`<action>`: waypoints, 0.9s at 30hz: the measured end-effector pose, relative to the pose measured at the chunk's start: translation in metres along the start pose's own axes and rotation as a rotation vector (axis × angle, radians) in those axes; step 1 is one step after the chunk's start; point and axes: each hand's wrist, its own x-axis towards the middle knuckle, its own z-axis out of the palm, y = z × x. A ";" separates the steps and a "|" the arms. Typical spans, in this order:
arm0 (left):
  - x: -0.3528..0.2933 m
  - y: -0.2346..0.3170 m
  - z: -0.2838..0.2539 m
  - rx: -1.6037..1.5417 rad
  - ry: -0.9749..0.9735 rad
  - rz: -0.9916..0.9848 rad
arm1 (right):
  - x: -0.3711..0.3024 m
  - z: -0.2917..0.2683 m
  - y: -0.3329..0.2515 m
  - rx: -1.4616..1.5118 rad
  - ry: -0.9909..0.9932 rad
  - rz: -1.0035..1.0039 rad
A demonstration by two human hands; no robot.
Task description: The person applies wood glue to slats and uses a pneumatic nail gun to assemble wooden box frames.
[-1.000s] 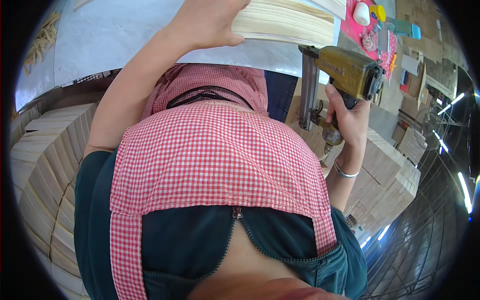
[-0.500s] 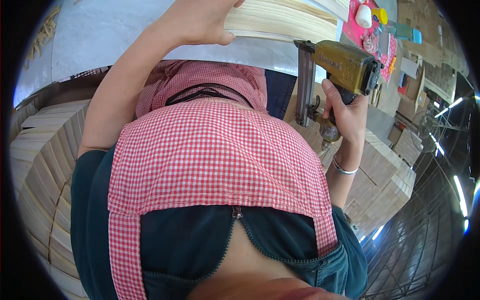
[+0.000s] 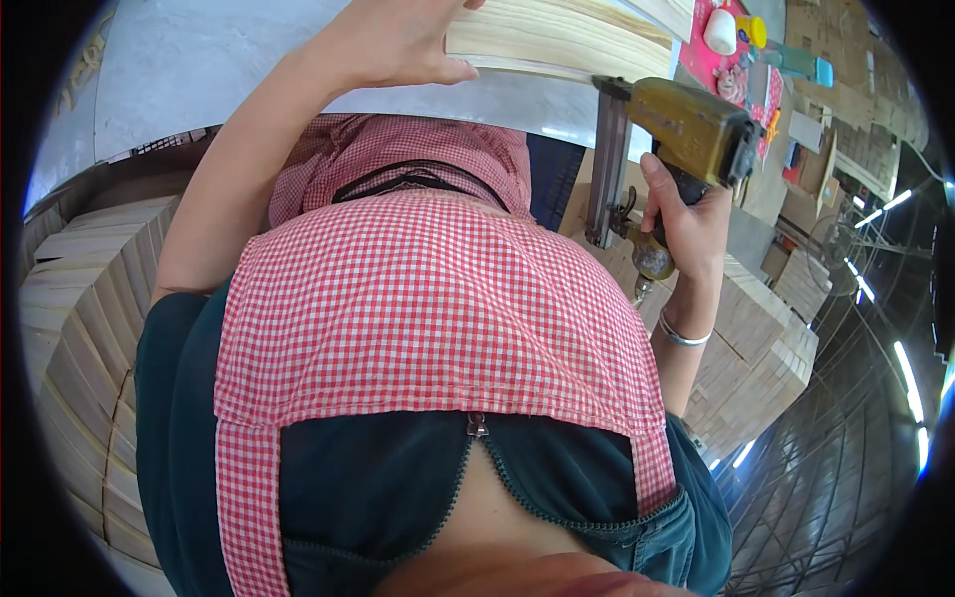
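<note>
My right hand is wrapped round the handle of a worn yellow pneumatic nail gun, its thumb on the near side. The gun's long grey magazine points down toward me, and its nose is by the table's near edge, close to the right part of a pale wooden board. At the board's left end, my left hand spans the wood, with the thumb along the near edge. The upper frame edge cuts off most of its other fingers.
The boards lie on a grey metal-topped table. Right of them, a pink cloth bears a white bottle and a yellow-lidded jar. Wood pieces are stacked at left and at right.
The nail gun has tilted very slightly and its body looks a little blurred. My left hand keeps its place at the board's end. The whole view has shifted a little.
</note>
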 end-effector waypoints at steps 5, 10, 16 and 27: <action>-0.020 -0.034 0.001 -0.121 0.077 0.061 | -0.013 0.018 -0.018 0.095 0.058 -0.019; -0.017 -0.026 -0.005 -0.214 -0.038 0.061 | -0.022 0.044 -0.034 0.025 -0.056 -0.099; -0.014 -0.029 0.002 -0.292 -0.029 0.119 | -0.022 0.062 -0.041 -0.035 -0.165 -0.102; -0.011 -0.036 0.007 -0.307 0.056 0.200 | -0.024 0.071 -0.049 -0.030 -0.133 0.023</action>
